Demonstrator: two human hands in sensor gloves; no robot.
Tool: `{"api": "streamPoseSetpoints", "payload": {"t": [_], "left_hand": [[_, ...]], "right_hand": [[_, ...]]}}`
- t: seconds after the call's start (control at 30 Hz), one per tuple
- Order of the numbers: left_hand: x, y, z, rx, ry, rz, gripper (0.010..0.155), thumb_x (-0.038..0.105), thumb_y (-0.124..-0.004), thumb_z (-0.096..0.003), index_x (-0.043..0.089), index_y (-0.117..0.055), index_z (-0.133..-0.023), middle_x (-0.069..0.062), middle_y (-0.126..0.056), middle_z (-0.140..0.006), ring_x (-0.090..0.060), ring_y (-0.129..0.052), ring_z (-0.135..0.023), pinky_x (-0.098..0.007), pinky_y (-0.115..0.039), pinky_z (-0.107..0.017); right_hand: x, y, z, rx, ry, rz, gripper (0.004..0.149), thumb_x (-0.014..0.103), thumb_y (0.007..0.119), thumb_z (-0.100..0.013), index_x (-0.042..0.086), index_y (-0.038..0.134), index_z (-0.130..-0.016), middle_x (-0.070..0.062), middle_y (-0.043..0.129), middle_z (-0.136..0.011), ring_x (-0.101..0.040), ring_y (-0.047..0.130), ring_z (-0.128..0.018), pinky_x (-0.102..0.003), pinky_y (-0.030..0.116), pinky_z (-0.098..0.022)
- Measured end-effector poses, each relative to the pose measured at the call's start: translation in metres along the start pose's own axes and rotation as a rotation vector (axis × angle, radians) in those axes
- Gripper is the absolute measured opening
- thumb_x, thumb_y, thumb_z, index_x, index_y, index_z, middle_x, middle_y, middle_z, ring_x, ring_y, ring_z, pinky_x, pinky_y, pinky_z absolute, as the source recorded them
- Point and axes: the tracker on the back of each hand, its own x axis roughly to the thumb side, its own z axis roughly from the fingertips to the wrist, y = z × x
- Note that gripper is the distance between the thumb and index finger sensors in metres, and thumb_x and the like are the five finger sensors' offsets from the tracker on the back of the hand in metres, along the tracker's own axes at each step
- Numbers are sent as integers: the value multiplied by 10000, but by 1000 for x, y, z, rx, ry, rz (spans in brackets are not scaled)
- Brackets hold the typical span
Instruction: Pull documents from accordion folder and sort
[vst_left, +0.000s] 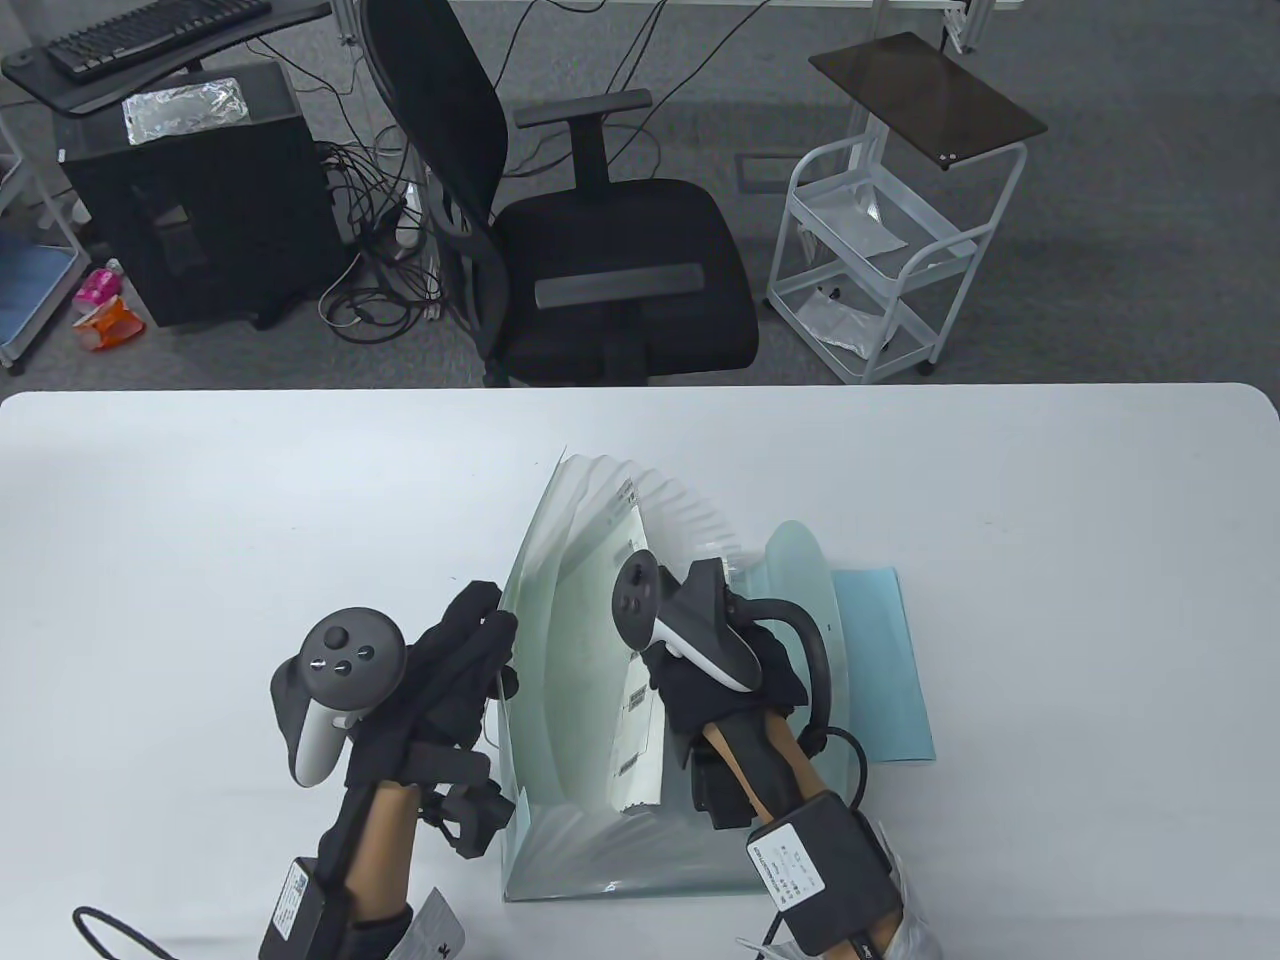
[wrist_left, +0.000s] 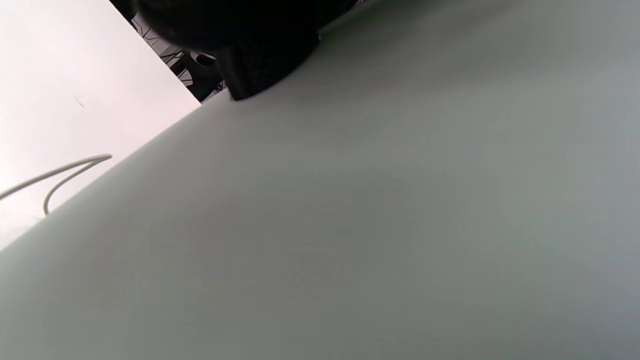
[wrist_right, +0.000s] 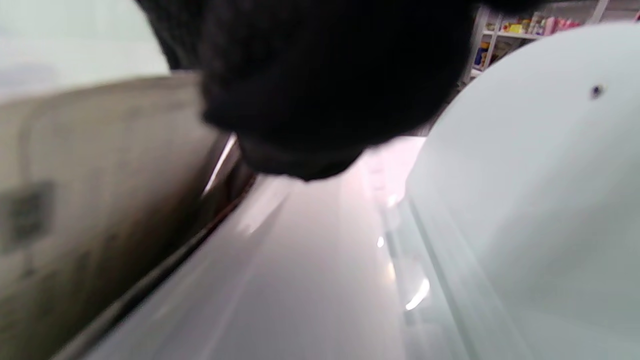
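On the white table (vst_left: 200, 520), seen from above, a translucent green accordion folder (vst_left: 560, 640) stood fanned wide near the front edge, its pleated pockets spread toward the far side and printed documents (vst_left: 640, 700) standing among the dividers. The left hand (vst_left: 440, 690), gloved in black with a tracker strapped on its back, gripped the folder's left outer wall, fingers curled over its upper edge. The right hand (vst_left: 725, 680) reached down between the pockets beside the documents; whether its fingers had closed on a sheet could not be told from this angle. A blue sheet (vst_left: 890, 660) lay flat on the table just right of the folder, partly under its rounded flap (vst_left: 800, 570). Beyond the table stood a black office chair (vst_left: 590, 250) and a white cart (vst_left: 890, 250). In the left wrist view, a dark gloved fingertip (wrist_left: 260, 65) pressed against the folder's pale wall (wrist_left: 375, 225), which filled most of the frame. In the right wrist view, the blurred black glove (wrist_right: 320, 85) hung between a printed sheet (wrist_right: 75, 210) on the left and the flap (wrist_right: 540, 200) on the right.
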Motion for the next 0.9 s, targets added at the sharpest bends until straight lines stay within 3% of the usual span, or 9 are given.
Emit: {"api": "streamPoseSetpoints", "payload": {"t": [0.1,0.23,0.4,0.57,0.7,0.9], "left_hand": [[0,0,0,-2,-1,0,717,496,-520,-683,-55,-478,-1139,-263,-786,-893,-230,-979,-566,-322,-821,-354],[0,0,0,2,0,2,716,495,-520,-685,-57,-480,-1139,-265,-786,-893,-231,-979,-565,-323,-820,-353],[-1,0,0,5,4,7,717,497,-519,-684,-56,-478,-1139,-264,-784,-895,-230,-978,-568,-322,-821,-355],[-1,0,1,4,6,15,720,499,-519,-684,-57,-477,-1140,-263,-782,-897,-231,-977,-571,-323,-821,-357],[-1,0,1,8,8,19,720,498,-520,-683,-56,-476,-1140,-264,-782,-898,-232,-977,-573,-325,-820,-358],[-2,1,2,11,11,19,718,499,-517,-684,-56,-479,-1139,-261,-782,-899,-230,-976,-573,-324,-820,-358]], "right_hand": [[2,5,-5,49,-15,-35,436,434,729,-445,85,839,-682,29,1009,-320,-51,977,-33,-174,860,-17],[1,4,-5,20,-24,-56,399,389,761,-433,84,843,-677,48,1005,-310,-35,975,-28,-166,864,-15],[-18,-15,6,-40,-33,-140,384,373,762,-438,86,835,-682,37,1004,-335,-43,981,-50,-171,868,-32],[-55,-41,21,-71,-37,-254,386,334,780,-434,56,833,-698,22,1001,-346,-45,973,-47,-171,860,-30],[-95,-54,26,59,-102,-468,394,300,784,-444,20,823,-718,8,1003,-341,-54,975,-46,-177,860,-29],[-149,-69,41,-5,-124,-697,388,283,770,-451,7,807,-721,-4,1000,-356,-61,983,-62,-179,865,-37]]}}
